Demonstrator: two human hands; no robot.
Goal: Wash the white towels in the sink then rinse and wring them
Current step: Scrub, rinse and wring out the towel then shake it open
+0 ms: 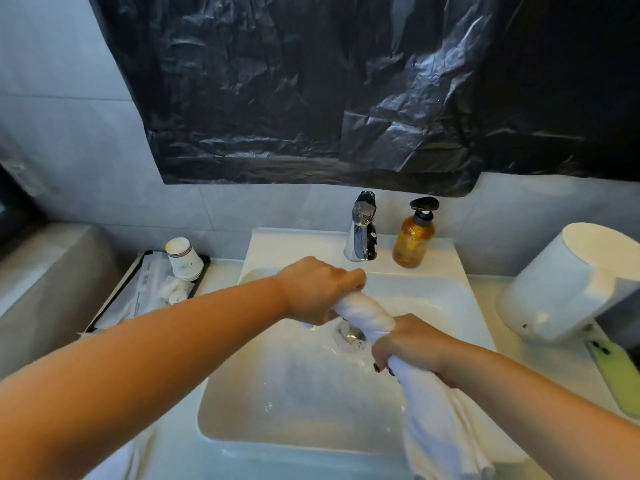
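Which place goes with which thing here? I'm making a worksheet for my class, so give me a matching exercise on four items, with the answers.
Things:
1. white towel
2. amber soap bottle
3. stack of paper cups
4. green phone

Places:
A. on the counter at the far right edge
B. on the black tray left of the sink
C. twisted between the left hand and right hand over the basin
D. on the sink ledge just right of the faucet

Pairs: 1-C, 2-D, 3-B, 4-A

Person, two forearms in view: both were bare to the frame edge, no sleeves, watch or bracelets showing. Left hand [313, 289]: no rings visible. Right hand [410, 344]: fingernails wore dark polish; no rings visible.
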